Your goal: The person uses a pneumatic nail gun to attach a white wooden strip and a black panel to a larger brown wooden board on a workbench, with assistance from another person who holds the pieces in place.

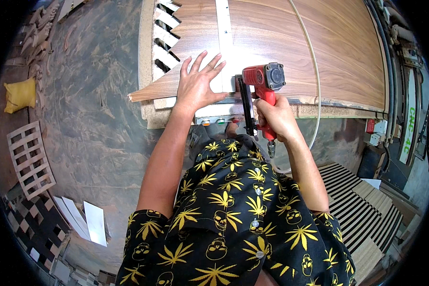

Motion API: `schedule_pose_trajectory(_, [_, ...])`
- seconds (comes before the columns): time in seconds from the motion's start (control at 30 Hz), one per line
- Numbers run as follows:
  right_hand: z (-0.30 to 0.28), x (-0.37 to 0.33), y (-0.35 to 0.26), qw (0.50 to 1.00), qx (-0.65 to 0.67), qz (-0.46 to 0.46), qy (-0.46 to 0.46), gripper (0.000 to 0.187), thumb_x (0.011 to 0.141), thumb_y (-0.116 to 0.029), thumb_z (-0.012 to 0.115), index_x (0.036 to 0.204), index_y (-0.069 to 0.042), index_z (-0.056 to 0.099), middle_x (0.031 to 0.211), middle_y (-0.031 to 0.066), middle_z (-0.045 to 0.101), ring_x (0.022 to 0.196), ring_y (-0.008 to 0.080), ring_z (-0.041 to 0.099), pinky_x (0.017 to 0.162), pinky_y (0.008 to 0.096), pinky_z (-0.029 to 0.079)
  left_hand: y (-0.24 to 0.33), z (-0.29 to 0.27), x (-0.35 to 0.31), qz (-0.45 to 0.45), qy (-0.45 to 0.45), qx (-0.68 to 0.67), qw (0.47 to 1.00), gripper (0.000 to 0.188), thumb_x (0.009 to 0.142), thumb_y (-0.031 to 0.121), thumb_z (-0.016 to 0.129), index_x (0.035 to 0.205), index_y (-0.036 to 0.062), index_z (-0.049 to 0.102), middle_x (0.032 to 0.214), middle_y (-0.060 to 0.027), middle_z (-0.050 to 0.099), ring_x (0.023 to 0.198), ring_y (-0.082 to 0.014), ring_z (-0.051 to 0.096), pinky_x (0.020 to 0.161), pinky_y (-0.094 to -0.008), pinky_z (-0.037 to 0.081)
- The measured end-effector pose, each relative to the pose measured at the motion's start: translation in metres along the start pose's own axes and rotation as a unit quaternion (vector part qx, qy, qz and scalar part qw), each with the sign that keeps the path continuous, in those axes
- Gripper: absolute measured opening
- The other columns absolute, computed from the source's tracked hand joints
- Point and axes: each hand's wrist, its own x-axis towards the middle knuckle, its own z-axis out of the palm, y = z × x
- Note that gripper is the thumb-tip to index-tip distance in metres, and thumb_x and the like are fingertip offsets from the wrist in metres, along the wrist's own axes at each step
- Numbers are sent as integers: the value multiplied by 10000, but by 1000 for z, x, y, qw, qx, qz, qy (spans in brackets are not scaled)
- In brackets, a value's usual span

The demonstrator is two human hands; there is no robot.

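Observation:
My right hand (pixel 277 116) is wrapped round the handle of a red and black pneumatic nail gun (pixel 262 90). The gun's nose meets the near part of a white strip (pixel 224 28) that runs away from me across a wood-grain panel (pixel 271 33). Fingers spread, my left hand (pixel 198 86) lies flat on the panel and the strip's left side, near the panel's front edge. To its left the panel ends in a jagged, sawtooth edge, with white slats (pixel 166 38) under it. A pale air hose (pixel 314 62) loops from the gun's base over the panel.
Below the panel's front edge sits a box with coloured buttons (pixel 219 120). Machine rails and cables (pixel 391 71) stand at the right. Striped boards (pixel 362 200) lie at lower right. On the left are a yellow sack (pixel 20 95), a slatted wooden frame (pixel 31 159) and white offcuts (pixel 95 223).

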Motion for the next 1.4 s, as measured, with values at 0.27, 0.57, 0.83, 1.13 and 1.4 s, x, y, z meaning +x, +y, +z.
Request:
schedule_pose_trajectory(0.27, [-2,3,5,1000,-2,-9,-4,198,951,-137,619,791,-29,574,637,2,538,523,97,517,490,293,459,0,3,0,-6,1,11,1000,925,663,665,858,1483,406,517,1625,163,383,1539,-170,273,1320,-481,83])
schedule_pose_trajectory(0.57, [-2,3,7,1000,-2,-10,2,206,958,-142,624,794,-26,577,625,4,541,514,99,525,487,292,456,3,-2,0,-6,-5,1,1000,940,658,627,876,1492,407,503,1628,161,380,1541,-185,275,1321,-502,89])
schedule_pose_trajectory(0.83, [-8,2,-3,999,-26,-19,13,191,933,-160,634,914,30,625,658,51,629,551,137,605,509,310,478,2,-4,-1,-5,-4,1,1000,917,684,641,855,1495,399,504,1634,161,370,1544,-169,263,1319,-487,95])
schedule_pose_trajectory(1.13, [-12,49,-26,999,14,-51,-9,167,921,-131,605,889,32,620,647,45,604,524,133,572,488,310,470,0,-8,-1,10,4,-10,1000,914,701,638,850,1506,390,494,1647,168,337,1546,-172,252,1321,-497,91])
schedule_pose_trajectory(1.4, [-7,67,-27,997,41,-62,-11,178,921,-127,608,853,38,620,650,48,605,525,133,567,489,313,468,0,-8,-2,-1,-3,-24,1000,930,674,611,877,1496,371,514,1649,160,335,1545,-162,252,1324,-490,80])
